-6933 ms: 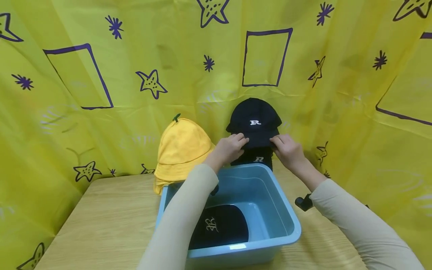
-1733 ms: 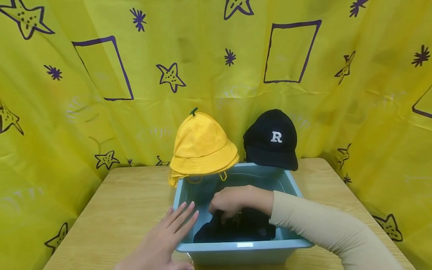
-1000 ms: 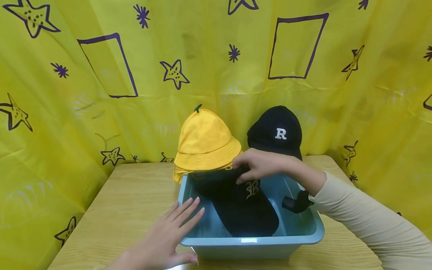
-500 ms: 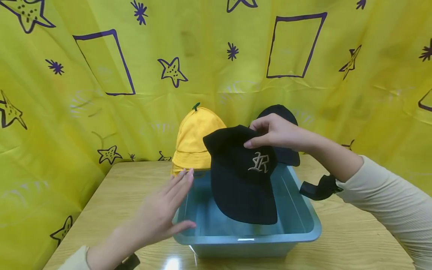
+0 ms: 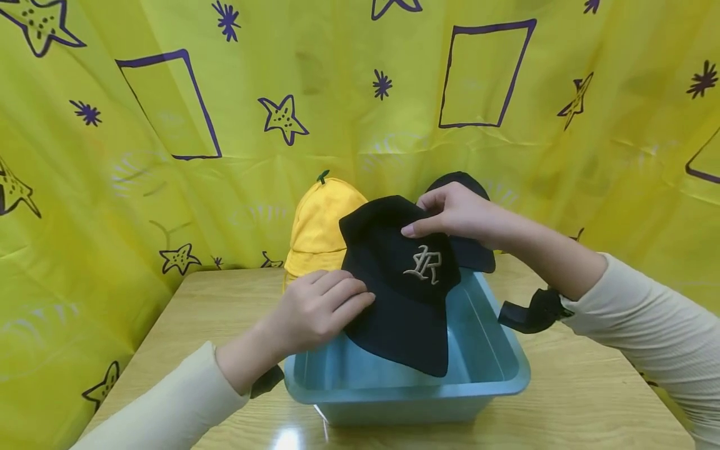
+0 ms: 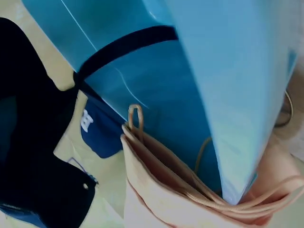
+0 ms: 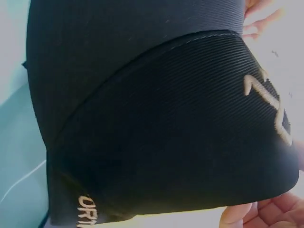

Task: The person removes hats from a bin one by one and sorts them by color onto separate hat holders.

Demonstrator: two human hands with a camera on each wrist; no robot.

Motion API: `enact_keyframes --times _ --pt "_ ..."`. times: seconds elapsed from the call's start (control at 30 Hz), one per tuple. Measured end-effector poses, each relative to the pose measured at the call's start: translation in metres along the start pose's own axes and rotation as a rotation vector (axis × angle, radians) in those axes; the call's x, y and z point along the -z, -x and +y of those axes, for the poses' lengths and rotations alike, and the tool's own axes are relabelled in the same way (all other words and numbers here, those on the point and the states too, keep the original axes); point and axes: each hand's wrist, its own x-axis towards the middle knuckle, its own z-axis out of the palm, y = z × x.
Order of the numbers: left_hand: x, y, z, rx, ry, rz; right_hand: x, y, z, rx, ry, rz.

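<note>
A black baseball cap (image 5: 394, 300) with a beige embroidered monogram hangs tilted over the blue bin, brim downward. My right hand (image 5: 464, 215) pinches the top of its crown between thumb and fingers. At the brim's left edge, my left hand (image 5: 320, 309) grips the cap with curled fingers, its thumb hidden behind. The right wrist view shows the cap's side (image 7: 156, 128) close up, with part of an embroidered word low on it. The blue bin (image 5: 405, 394) stands below; its visible floor is bare.
Behind the bin's left corner sits a yellow bucket hat (image 5: 320, 219) with a green sprout on top. Another dark cap (image 5: 475, 256) stands behind the right corner, partly covered by my right hand. A yellow patterned curtain (image 5: 332, 81) hangs behind the wooden table (image 5: 225, 331).
Earlier, both hands held a cap with a white R behind the bin. Since then my right hand has lifted the monogrammed cap out of the bin, and my left hand has come onto its brim.
</note>
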Motion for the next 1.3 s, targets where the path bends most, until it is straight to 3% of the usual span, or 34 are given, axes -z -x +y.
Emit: enact_keyframes --times 0.13,0.23,0.3,0.4,0.47,0.67,0.77,0.87,1.0,1.1,1.17,1.3 --pt "-0.004 -0.002 -0.008 -0.064 -0.029 0.048 0.000 0.001 0.007 -0.003 0.056 0.089" --pt "-0.006 -0.007 -0.012 -0.065 -0.037 0.067 0.000 0.003 0.012 0.012 0.054 0.177" --pt "-0.008 -0.011 -0.015 -0.040 -0.044 0.085 0.002 0.008 0.015 0.067 0.031 0.246" --pt "-0.010 -0.019 -0.021 0.018 -0.062 0.117 0.006 0.022 0.015 0.207 -0.006 0.354" --pt "-0.011 -0.024 -0.026 0.075 -0.064 0.144 0.009 0.033 0.015 0.342 0.014 0.376" --pt "-0.016 -0.040 -0.046 0.241 -0.066 0.204 0.014 0.058 0.018 0.738 0.156 0.257" --pt "-0.021 -0.047 -0.054 0.280 -0.084 0.215 0.015 0.060 0.021 0.858 0.280 0.283" --pt "-0.030 -0.054 -0.061 0.281 -0.108 0.220 0.015 0.058 0.022 0.901 0.460 0.416" --pt "-0.044 -0.066 -0.071 0.311 -0.153 0.211 0.017 0.046 0.025 0.912 0.684 0.693" --pt "-0.054 -0.076 -0.079 0.388 -0.183 0.187 0.022 0.031 0.026 0.923 0.725 0.894" --pt "-0.059 -0.082 -0.084 0.443 -0.194 0.161 0.028 0.021 0.026 0.931 0.697 0.991" --pt "-0.064 -0.093 -0.091 0.544 -0.177 0.109 0.041 0.004 0.028 0.921 0.699 1.112"
